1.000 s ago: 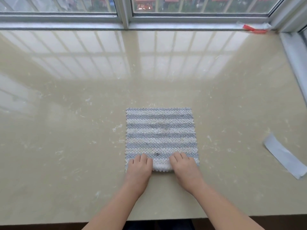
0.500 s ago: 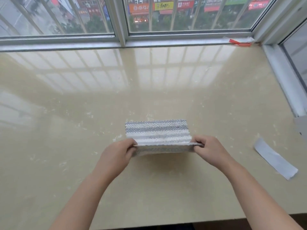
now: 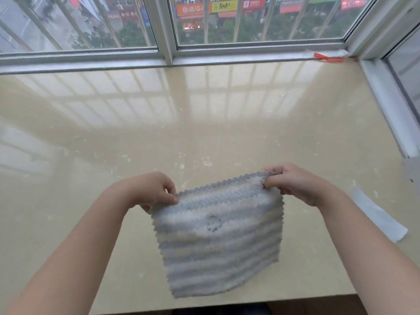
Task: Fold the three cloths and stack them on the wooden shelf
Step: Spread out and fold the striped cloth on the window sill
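cloth (image 3: 218,242) above counter (image 3: 204,133), tape strip (image 3: 379,217) right

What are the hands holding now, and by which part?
The striped cloth, pinched at its two top corners: left hand on one, right hand on the other.

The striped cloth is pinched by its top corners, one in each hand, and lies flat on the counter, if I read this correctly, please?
Not quite. The head view shows the striped cloth hanging in the air above the counter, not lying flat. The rest holds: the left hand and right hand each pinch a top corner.
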Action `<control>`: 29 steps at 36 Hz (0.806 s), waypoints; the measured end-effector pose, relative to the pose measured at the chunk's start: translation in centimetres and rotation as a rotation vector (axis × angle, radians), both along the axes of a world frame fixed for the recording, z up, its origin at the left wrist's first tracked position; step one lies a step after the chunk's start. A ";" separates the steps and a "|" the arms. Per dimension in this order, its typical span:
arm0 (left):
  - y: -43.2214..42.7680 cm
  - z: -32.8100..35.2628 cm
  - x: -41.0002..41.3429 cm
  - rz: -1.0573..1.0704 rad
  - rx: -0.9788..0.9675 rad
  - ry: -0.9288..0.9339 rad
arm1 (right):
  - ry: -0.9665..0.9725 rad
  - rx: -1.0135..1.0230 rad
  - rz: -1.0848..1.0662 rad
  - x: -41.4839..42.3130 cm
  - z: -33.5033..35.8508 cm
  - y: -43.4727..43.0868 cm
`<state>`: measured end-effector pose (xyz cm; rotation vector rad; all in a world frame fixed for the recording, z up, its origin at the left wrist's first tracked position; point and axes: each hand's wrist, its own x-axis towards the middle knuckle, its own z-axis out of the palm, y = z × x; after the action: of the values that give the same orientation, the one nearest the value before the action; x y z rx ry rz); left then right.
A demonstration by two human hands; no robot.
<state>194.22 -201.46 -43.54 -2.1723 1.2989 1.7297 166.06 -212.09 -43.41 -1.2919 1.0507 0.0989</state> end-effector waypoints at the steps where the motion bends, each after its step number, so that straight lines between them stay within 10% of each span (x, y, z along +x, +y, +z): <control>1: -0.8 -1.6 0.0 -0.040 0.003 -0.067 | 0.041 -0.005 -0.026 0.5 -1.6 -0.5; 21: -5.7 -14.6 0.7 0.118 -0.432 -0.565 | 0.526 -0.693 -0.287 4.6 -13.6 -4.3; 29: -2.4 -17.1 -5.6 -0.092 -0.884 -0.637 | 0.374 -1.158 0.204 9.0 -16.7 3.1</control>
<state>188.62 -203.88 -60.67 -2.6198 2.0943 0.2961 175.08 -209.00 -60.10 -2.4975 1.3414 -0.1509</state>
